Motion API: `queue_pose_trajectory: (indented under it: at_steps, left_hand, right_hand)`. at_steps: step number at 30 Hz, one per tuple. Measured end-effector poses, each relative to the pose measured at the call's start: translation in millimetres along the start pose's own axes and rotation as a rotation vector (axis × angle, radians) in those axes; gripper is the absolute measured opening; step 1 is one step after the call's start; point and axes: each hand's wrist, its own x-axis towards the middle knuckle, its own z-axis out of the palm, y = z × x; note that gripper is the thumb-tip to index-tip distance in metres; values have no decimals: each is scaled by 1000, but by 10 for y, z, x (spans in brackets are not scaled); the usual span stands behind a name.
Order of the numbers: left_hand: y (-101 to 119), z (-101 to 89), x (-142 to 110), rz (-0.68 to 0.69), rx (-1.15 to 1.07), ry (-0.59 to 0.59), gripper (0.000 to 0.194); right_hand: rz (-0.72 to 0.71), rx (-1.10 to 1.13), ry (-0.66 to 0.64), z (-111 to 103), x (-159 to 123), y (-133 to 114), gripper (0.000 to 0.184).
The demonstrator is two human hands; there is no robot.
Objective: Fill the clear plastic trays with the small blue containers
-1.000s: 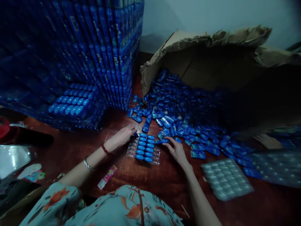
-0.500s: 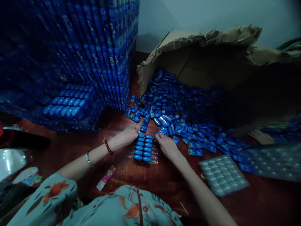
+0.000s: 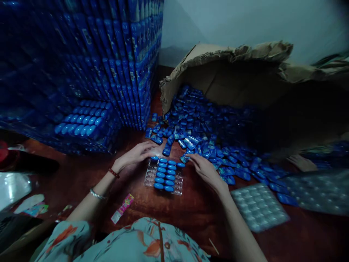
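Observation:
Before me on the table lies a clear plastic tray (image 3: 149,179) with oval hollows. Two middle columns of small blue bottles (image 3: 161,170) stand in it, with one more at each side of the far row. My left hand (image 3: 139,152) is at the tray's far left corner, fingers stretched out and holding nothing I can see. My right hand (image 3: 205,170), beyond the far right corner, has its fingertips closed on a small blue labelled bottle (image 3: 184,158) at the edge of the loose pile.
A torn cardboard box (image 3: 174,78) spills loose blue bottles (image 3: 209,147) onto the table. Tall stacks of filled trays (image 3: 128,69) rise at left, a lower stack (image 3: 81,120) before them. Empty-looking trays (image 3: 259,207) lie at right, near another person's hand (image 3: 302,162). A pink strip (image 3: 122,208) lies nearer me.
Blue bottles now stand at both sides of the tray's far row. My left hand has drawn back leftward with fingers straightened; my right hand has moved right to a loose bottle.

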Motion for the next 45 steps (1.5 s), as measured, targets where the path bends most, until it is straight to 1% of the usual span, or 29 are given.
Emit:
queue_pose_trajectory:
  at_steps: [1,3,5,6,9,10,12,13,15,17,18,19,21,22,23,24,26,28,30,32,34,35,36,38,41,43,45]
  left_hand:
    - [-3,6,79,-57,-17,-4,35]
    - [25,88,299,-204,41,-60,35]
    - [73,235,555,-326,146,-134,35]
    - [95,314,679,-366,183,-153,36]
    - [127,494,964,-420,224,-165,47]
    - [123,520,1017,-425,228,-176,49]
    - [92,515,1048,-418,221,-188,46]
    - [65,489,1024,-410,212,-182,43]
    - [-3,405,902,-383,187,-151,38]
    - [-77,307,686,-346,154,-112,38]
    - [-110,261,548,-323,127,-60,38]
    - [-136,221,396,-302,98,15,37]
    - [-164,164,65,-275,30,242,31]
    - [-161,150,-101,-275,10,342,29]
    - [-146,146,-257,-280,-5,422,27]
    - [-119,153,-398,-286,-14,469,26]
    - [-36,202,-616,-291,-32,491,26]
    - [66,292,-737,-287,-51,465,25]
    - [157,410,-772,-292,-65,457,27]
    - [214,532,-753,-311,-91,490,32]
    - [230,630,-710,-327,-110,525,32]
    - [223,665,-686,-316,-102,533,29]
    - [210,689,-663,-281,-78,538,24]
    - [170,706,-618,-152,-4,531,18]
    - [108,687,-565,47,90,457,19]
    - [84,666,-547,120,127,391,21]
    - [79,642,-545,149,154,339,20]
  right_hand:
    - [20,-80,4,19,41,19,36]
    - [21,-256,-28,90,172,14,43]
    - [0,-362,-76,168,324,-16,44]
    - [-2,-384,-88,195,389,-26,41]
    - [17,-387,-86,230,463,-3,30]
    - [23,-385,-76,238,437,21,30]
    - [46,-355,-28,276,305,80,28]
    - [67,-307,14,311,203,111,25]
    - [124,-136,149,399,-53,167,24]
    - [184,80,292,481,-346,202,27]
    - [221,175,346,509,-490,204,29]
    - [263,252,383,524,-621,191,31]
    - [342,365,409,526,-813,119,33]
    - [362,404,420,519,-863,61,33]
    - [356,434,443,515,-879,-4,31]
    - [321,454,476,517,-864,-72,28]
    - [196,463,541,549,-762,-189,21]
    - [62,430,568,609,-622,-247,23]
    - [-40,359,521,661,-504,-239,33]
    - [-107,265,425,666,-435,-197,42]
    - [-149,165,311,606,-405,-165,49]
    - [-162,118,259,556,-394,-163,51]
    - [-174,74,211,500,-382,-172,52]
    - [-197,-6,139,389,-343,-212,54]
    - [-235,-82,67,287,-262,-271,53]
    - [-242,-102,53,286,-223,-278,50]
    - [-215,-88,81,335,-216,-261,45]
